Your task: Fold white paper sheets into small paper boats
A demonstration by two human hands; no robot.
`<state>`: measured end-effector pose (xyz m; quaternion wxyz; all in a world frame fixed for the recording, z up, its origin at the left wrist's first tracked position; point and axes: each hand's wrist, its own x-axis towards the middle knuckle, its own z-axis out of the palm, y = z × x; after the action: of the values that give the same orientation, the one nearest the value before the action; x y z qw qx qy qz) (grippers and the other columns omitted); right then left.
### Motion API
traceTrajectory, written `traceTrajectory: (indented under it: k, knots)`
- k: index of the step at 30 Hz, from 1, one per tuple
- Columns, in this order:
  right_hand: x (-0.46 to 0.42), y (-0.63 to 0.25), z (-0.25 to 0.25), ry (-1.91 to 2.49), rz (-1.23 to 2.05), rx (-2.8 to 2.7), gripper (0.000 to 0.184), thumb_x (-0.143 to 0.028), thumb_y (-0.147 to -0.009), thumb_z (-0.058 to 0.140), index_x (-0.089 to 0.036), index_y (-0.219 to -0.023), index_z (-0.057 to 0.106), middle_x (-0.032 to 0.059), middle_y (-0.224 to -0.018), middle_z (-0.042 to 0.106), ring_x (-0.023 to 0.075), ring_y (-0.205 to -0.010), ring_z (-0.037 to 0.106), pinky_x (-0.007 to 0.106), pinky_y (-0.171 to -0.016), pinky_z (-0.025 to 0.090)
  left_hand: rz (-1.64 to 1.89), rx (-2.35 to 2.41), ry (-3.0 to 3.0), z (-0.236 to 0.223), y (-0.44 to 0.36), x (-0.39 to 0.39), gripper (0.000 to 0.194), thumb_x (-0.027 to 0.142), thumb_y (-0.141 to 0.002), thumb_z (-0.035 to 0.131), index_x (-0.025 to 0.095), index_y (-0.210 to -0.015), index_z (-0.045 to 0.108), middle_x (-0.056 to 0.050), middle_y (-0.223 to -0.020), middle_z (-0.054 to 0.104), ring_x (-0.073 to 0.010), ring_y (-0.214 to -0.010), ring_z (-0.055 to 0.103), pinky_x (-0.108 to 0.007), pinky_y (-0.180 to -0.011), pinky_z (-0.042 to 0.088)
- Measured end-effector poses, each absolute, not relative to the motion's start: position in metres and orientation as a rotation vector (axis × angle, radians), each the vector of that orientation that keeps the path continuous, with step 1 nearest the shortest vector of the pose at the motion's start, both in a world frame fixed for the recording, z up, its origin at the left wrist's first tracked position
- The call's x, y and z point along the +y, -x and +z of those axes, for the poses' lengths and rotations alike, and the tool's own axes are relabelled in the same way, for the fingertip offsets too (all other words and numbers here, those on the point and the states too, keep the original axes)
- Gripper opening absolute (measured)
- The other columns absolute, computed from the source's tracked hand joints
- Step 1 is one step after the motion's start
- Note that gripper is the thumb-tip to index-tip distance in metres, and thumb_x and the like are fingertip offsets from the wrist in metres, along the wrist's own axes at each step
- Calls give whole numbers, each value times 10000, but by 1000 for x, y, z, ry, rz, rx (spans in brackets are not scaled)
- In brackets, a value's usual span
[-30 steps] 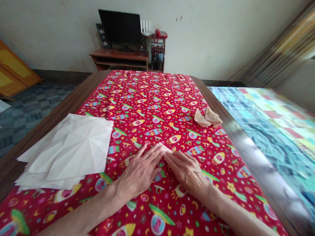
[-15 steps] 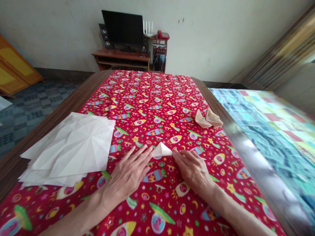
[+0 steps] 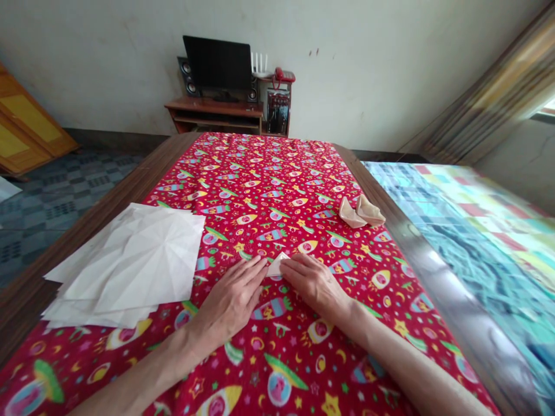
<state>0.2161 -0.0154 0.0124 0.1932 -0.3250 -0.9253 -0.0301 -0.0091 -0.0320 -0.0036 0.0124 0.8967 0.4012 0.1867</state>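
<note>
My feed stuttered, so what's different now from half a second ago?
The right hand has moved left over the small folded paper, hiding its right side. The left hand stays at the paper's left edge. The stack of white sheets and the two folded pieces lie as they were.

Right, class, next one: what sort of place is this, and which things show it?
Probably a room in a home: there is a monitor on a small desk, a red telephone, and what may be a bed.
</note>
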Motion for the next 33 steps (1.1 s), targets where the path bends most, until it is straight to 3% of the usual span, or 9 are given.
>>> traceTrajectory:
  k: [9, 14, 21, 26, 29, 33]
  knots:
    - [-7, -221, 13, 916, 129, -2633, 182, -160, -956, 423, -133, -1061, 570, 101, -1047, 613, 196, -991, 519, 303, -819, 483, 768, 1316, -2601, -6, 8, -26, 387, 137, -928, 374, 150, -1294, 498, -104, -1227, 564, -224, -1146, 510, -416, -997, 467]
    - [-7, -219, 15, 884, -101, -2723, 238, -119, -949, 396, -64, -1124, 548, 139, -1032, 609, 220, -940, 507, 334, -823, 479, 751, 1338, -2577, -1, 2, -25, 362, 122, -913, 397, 181, -1242, 535, -90, -1147, 540, -226, -1045, 520, -420, -932, 486]
    - [-8, -213, 15, 947, -383, -2700, 258, -126, -947, 395, -87, -1158, 537, 115, -971, 627, 217, -884, 517, 338, -756, 464, 772, 1332, -2570, -4, -2, -19, 306, 112, -899, 413, 158, -1167, 555, -87, -1102, 548, -224, -1023, 518, -408, -921, 474]
    - [-8, -204, 14, 1155, -402, -2608, 135, -159, -922, 468, -143, -921, 601, 72, -822, 627, 202, -783, 532, 332, -702, 424, 831, 1312, -2518, -7, -5, -15, 229, 167, -907, 428, 168, -1083, 574, -81, -1060, 581, -208, -988, 565, -373, -894, 496]
    - [-5, -199, 12, 1202, -342, -2528, 149, -163, -924, 468, -158, -843, 593, 53, -776, 626, 178, -724, 542, 300, -670, 411, 895, 1361, -2474, -8, -11, -14, 343, 283, -933, 435, 158, -1249, 478, -114, -1152, 584, -235, -1086, 560, -406, -943, 483]
    - [-3, -193, 10, 1199, -252, -2389, 164, -172, -937, 437, -163, -913, 598, 46, -766, 639, 157, -667, 550, 273, -615, 396, 994, 1384, -2466, -10, -21, -10, 549, 350, -961, 386, 154, -1442, 208, -166, -1321, 513, -244, -1193, 529, -420, -969, 474]
